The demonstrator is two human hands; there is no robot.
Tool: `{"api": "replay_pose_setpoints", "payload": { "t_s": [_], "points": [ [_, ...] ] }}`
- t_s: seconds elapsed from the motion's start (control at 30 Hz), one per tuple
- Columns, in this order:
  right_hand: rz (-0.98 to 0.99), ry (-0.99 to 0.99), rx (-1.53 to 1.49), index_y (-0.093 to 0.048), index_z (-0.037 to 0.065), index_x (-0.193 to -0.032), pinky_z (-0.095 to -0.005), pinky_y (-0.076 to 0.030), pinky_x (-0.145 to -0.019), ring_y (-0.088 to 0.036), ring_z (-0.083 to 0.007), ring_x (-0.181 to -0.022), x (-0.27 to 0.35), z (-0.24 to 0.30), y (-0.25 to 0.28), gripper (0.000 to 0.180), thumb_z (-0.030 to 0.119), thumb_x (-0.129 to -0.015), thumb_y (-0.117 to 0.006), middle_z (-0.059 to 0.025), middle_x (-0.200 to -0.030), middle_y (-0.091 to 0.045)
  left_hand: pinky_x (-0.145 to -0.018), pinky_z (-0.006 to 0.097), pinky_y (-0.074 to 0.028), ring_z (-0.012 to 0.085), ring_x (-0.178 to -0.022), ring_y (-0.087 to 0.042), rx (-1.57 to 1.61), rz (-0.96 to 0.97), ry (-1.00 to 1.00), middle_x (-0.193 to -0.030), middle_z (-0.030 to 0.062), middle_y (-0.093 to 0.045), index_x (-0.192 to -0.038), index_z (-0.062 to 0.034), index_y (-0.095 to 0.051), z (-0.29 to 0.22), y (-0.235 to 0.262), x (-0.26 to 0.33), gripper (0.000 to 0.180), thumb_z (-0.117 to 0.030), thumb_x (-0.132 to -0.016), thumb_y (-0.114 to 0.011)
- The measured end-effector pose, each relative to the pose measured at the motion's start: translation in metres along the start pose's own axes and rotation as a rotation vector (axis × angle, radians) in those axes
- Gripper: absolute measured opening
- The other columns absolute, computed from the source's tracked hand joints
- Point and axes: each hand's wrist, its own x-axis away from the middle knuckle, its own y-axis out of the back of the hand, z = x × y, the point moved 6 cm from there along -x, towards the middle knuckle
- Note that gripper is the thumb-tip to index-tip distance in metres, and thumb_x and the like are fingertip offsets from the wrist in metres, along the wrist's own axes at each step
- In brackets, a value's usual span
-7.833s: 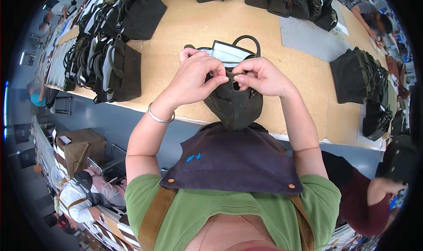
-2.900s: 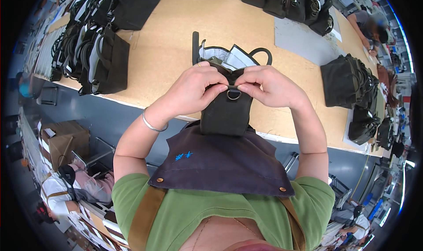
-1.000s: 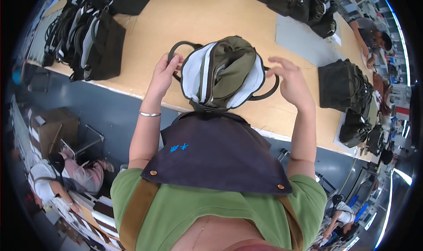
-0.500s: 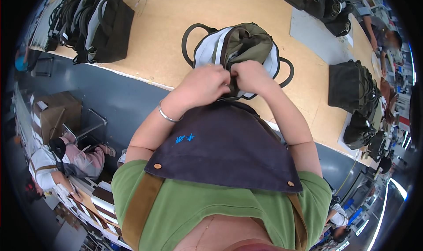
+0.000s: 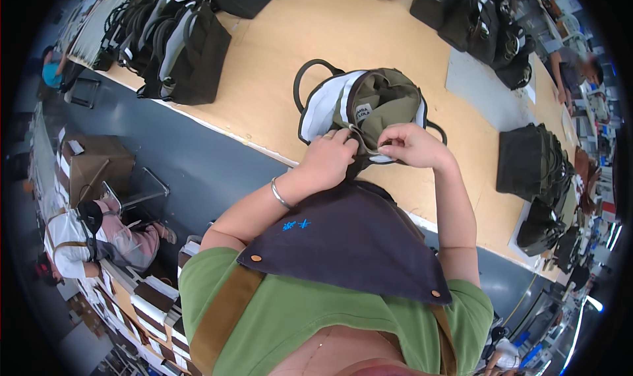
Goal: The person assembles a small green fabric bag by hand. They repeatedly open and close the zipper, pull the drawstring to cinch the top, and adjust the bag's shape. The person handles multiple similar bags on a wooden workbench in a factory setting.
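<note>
I see my left hand (image 5: 328,161) and right hand (image 5: 410,145) both pinched narrow on the near rim of the open olive bag (image 5: 369,109). Its white lining shows; I cannot tell what lies inside.

The bag (image 5: 369,105) is olive green with white lining and black handles; the desk (image 5: 297,26) is tan; the apron (image 5: 343,244) is dark navy.

Bag (image 5: 369,105), frame centre: matt olive cloth, smooth white lining, black strap handles. Surface (image 5: 277,66): smooth, matt pale wood. Bracelet (image 5: 280,194): shiny metal. Apron (image 5: 349,244): matt dark cloth.
</note>
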Motion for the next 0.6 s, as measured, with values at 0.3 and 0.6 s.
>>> {"api": "replay_pose_setpoints", "payload": {
  "t_s": [0.3,0.6],
  "points": [
    [-0.092,0.121,0.033,-0.062,0.0,-0.094,-0.0265,-0.049,-0.058,-0.06,-0.0122,-0.059,-0.006,0.025,-0.001,0.006,0.003,-0.09,-0.059,-0.0047,-0.071,-0.061,-0.07,0.045,-0.05,0.0373,-0.08,-0.063,0.367,0.075,0.093,-0.079,0.0161,-0.063,-0.091,-0.0055,-0.06,0.016,0.002,-0.014,0.01,-0.013,-0.085,-0.063],
    [-0.326,-0.029,0.062,-0.059,-0.001,-0.093,-0.035,-0.049,-0.06,-0.065,-0.0223,-0.065,-0.009,0.024,-0.003,0.011,0.009,-0.091,-0.058,-0.013,-0.078,-0.064,-0.074,0.038,-0.046,0.0276,-0.088,-0.06,0.128,-0.181,-0.026,-0.091,0.0054,-0.058,-0.099,-0.0115,-0.059,-0.007,0.033,0.004,0.02,-0.014,-0.082,-0.068]
  ]
}}
